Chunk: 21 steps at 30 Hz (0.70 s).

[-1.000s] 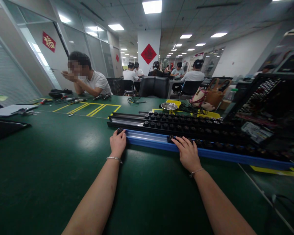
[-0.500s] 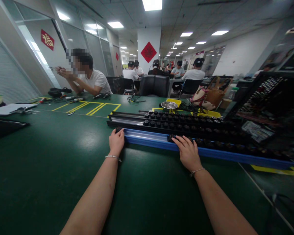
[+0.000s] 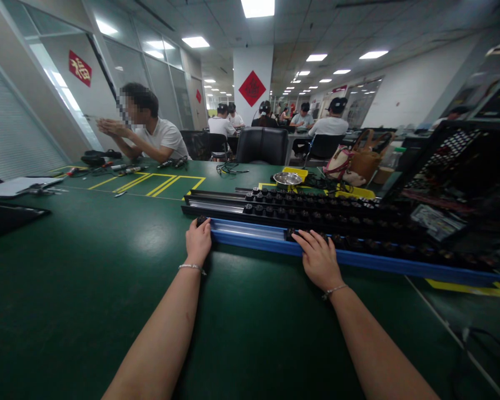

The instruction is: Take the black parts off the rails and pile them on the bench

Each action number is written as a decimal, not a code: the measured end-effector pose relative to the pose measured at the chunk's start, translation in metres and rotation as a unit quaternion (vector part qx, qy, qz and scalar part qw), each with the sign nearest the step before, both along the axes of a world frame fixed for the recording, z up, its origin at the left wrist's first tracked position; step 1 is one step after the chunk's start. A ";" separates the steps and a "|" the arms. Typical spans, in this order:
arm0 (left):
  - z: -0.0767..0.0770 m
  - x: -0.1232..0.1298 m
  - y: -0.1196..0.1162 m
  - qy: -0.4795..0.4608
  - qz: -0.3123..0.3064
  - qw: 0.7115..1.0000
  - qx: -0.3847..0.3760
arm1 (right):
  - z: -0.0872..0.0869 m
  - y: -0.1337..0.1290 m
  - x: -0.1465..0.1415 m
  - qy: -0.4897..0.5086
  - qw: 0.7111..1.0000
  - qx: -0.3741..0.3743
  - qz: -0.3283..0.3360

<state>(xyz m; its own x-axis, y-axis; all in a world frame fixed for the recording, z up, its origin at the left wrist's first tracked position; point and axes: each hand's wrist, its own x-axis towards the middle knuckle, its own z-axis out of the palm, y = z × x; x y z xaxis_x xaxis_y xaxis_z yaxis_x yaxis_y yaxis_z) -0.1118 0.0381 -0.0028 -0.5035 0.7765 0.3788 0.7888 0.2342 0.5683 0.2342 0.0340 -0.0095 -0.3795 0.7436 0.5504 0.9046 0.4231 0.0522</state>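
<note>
Two hands along a blue channel loaded with black parts, viewed through my head camera.
My left hand closes its fingertips around a small black rounded component at the left end of the long blue straight-walled channel, which lies across the green tabletop. My right hand has its fingers extended and slightly parted, laid over the near end of a row of black components in that channel; a bare silvery stretch separates the hands. Just behind lie black channels with similar rows. At upper left I read the gold character 福 on a red diamond sign; the character on the red diamond-shaped pillar sign is too dark for me to read.
</note>
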 end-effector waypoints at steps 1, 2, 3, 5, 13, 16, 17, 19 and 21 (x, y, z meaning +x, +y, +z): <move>0.000 0.000 0.000 0.000 -0.001 1.000 0.000 | 0.000 0.000 0.000 0.000 1.000 0.001 0.000; 0.000 -0.001 0.000 0.000 -0.002 1.000 0.001 | 0.000 0.000 0.000 -0.001 1.000 0.002 0.000; -0.001 -0.001 0.000 -0.001 -0.002 1.000 0.001 | 0.000 0.000 0.000 -0.003 1.000 0.003 -0.001; -0.001 -0.001 0.000 -0.002 -0.002 1.000 0.003 | 0.000 0.000 0.001 -0.006 1.000 0.002 -0.004; -0.002 -0.003 0.000 -0.021 0.008 1.000 0.022 | 0.000 -0.001 0.001 0.001 1.000 -0.005 -0.001; -0.003 -0.011 0.000 -0.039 0.036 0.998 0.033 | 0.000 -0.001 0.002 0.002 1.000 -0.003 -0.002; -0.003 -0.013 0.000 -0.045 0.043 0.997 0.036 | -0.001 -0.001 0.003 0.001 1.000 -0.002 -0.002; -0.004 -0.017 0.000 -0.052 0.049 0.997 0.040 | -0.001 -0.001 0.004 0.001 1.000 -0.001 -0.001; -0.005 -0.018 0.001 -0.056 0.051 0.996 0.043 | -0.001 -0.002 0.004 0.003 1.000 -0.002 -0.002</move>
<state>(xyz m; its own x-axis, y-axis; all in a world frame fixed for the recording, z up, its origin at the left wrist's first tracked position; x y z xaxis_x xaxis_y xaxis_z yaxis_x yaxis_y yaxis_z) -0.1300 0.0389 -0.0074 -0.6206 0.6864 0.3790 0.6943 0.2564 0.6725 0.2379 0.0324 -0.0110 -0.3728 0.7477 0.5495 0.9066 0.4197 0.0439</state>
